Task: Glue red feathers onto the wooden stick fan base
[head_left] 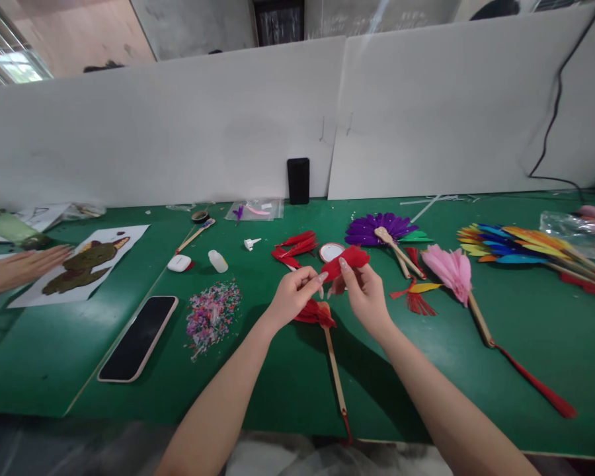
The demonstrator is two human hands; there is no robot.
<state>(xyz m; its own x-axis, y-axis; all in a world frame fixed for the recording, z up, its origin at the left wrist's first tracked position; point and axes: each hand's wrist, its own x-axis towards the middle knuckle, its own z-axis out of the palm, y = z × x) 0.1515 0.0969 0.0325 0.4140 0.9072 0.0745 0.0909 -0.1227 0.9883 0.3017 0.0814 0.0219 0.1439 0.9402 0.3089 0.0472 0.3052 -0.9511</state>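
Between both hands, above the table, is a red feather [354, 256]. My left hand [297, 291] pinches its narrow left end between thumb and fingers. My right hand [364, 291] grips it nearer the broad right end. Below them lies a fan with red feathers [310, 314] and a wooden handle [334, 370], a red cord at its lower end; my hands partly hide its top. Just behind my left hand is a pile of loose red feathers [297, 246]. A round white-and-red lid or roll [330, 252] sits behind the held feather.
Right: purple fan [377, 228], pink fan [449, 268], multicoloured feather fans [515, 243], red tassel [419, 303]. Left: phone [139, 340], sequin pile [212, 314], small bottle [218, 261], white case [179, 263]. A black phone [298, 180] leans on the white partition [178, 132]. Another person's hand [30, 268] touches a picture [99, 241].
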